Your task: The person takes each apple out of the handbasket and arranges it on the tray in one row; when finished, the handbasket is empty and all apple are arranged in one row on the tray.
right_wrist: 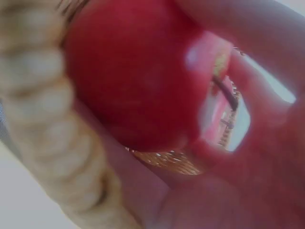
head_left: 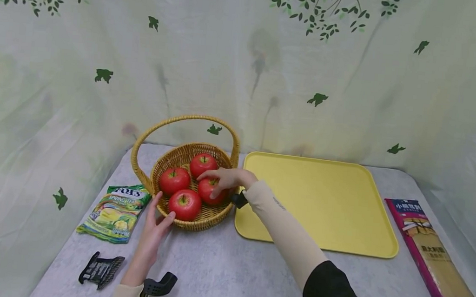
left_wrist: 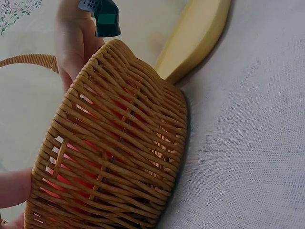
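A wicker basket (head_left: 204,226) with a tall arched handle holds several red apples. My right hand (head_left: 229,178) reaches over its right side, fingers and thumb curved round the rightmost apple (head_left: 207,192). Close up in the right wrist view, that apple (right_wrist: 133,71) sits between thumb and fingers, beside the blurred basket handle (right_wrist: 43,95). At the near left rim, my left hand (head_left: 153,235) holds the basket's edge with thumb and fingers. The left wrist view shows the woven side (left_wrist: 114,143) and a finger (left_wrist: 14,188) at the rim. Other apples (head_left: 184,205) lie around the gripped one.
A yellow tray (head_left: 317,203) lies right of the basket, close to it. Left of the basket is a FOX'S candy bag (head_left: 116,213), with a small black packet (head_left: 100,269) nearer. A long purple-edged food package (head_left: 436,262) lies at the far right. A patterned curtain (head_left: 294,78) hangs behind.
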Motion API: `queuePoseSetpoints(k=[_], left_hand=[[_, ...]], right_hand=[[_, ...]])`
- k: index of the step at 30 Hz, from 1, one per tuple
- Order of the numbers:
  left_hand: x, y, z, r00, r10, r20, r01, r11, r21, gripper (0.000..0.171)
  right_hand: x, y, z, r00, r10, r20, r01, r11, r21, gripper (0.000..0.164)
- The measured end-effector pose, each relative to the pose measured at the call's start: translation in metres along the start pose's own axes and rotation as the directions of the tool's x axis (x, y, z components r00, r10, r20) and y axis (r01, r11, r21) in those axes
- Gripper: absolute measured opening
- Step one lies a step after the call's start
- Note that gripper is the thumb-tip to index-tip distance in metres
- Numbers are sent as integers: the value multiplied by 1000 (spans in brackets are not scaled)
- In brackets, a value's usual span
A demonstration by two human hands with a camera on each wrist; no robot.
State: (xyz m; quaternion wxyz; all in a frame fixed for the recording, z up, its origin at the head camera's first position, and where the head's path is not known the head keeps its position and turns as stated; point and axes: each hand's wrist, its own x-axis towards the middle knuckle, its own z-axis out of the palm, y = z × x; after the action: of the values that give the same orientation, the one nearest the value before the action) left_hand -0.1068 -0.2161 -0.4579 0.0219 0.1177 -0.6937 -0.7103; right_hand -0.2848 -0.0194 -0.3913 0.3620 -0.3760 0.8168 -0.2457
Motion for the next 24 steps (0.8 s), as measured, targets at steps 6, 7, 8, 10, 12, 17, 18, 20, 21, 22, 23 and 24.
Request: queuePoseSetpoints(k=[6, 7, 8, 10, 12, 17, 18, 20, 21, 22, 23, 24], left_hand=[[1, -1, -1, 1000, -15, 13, 15, 1000, 22, 73], [1, -1, -1, 1000, -16, 14, 15, 1000, 22, 73], [1, -1, -1, 1000, -16, 12, 16, 1000, 22, 73], [1, -1, -1, 1000, -19, 9, 19, 1000, 24, 73], [0, 0, -2, 1000, -17, 9, 17, 1000, 23, 73], [0, 0, -2, 1000, -11, 10, 11, 1000, 18, 72], [0, 1, -2, 1000, -12, 10, 12, 1000, 18, 72], [1, 0, -2, 1000, -13, 11, 13, 1000, 16, 72], [1, 1, -2, 1000, -14, 11, 13, 1000, 16, 73], [1, 1, -2, 1000, -12, 12, 12, 1000, 15, 72], [1, 1, -3, 1000, -12, 13, 12, 1000, 15, 73], [1, 1, -3, 1000, -9, 14, 9, 1000, 15, 73]], right_hand=[[-6, 5, 2, 988, -109, -113, 103, 993, -57, 62], [-8, 5, 2, 984, -126, -129, 120, 992, -49, 62], [-11, 6, 2, 979, -144, -145, 139, 989, -44, 62], [-17, 8, 2, 969, -175, -177, 174, 985, -22, 61], [-24, 9, 2, 957, -208, -204, 212, 977, 0, 61], [-45, 11, 0, 932, -267, -247, 287, 956, 52, 62], [-50, 11, 0, 928, -272, -256, 295, 954, 57, 62], [-61, 13, -1, 920, -278, -276, 307, 949, 66, 62], [-66, 14, -2, 915, -283, -286, 313, 948, 64, 62], [-71, 16, -3, 911, -287, -297, 318, 946, 61, 62], [-76, 18, -4, 908, -287, -306, 320, 945, 62, 61], [-81, 21, -4, 906, -282, -315, 317, 946, 63, 61]])
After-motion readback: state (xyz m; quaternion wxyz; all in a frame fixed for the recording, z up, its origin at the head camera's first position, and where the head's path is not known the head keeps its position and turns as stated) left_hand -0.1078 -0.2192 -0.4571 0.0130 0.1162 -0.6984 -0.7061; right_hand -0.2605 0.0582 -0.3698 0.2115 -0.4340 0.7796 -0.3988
